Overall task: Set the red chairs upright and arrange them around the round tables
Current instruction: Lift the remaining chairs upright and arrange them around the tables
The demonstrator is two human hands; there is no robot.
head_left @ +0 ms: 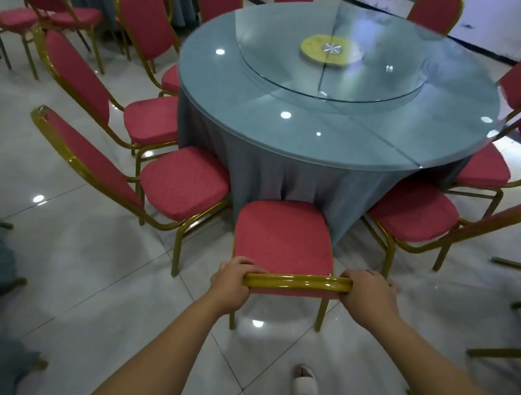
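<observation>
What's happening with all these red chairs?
A person is tidying up around the round table. Both the left hand and the right hand grip the gold top rail of one upright red chair, whose seat points at the table's grey cloth. The other red chairs already stand round the table.

Glossy pale tiled floor (86, 276), white wall (508, 27) beyond
</observation>
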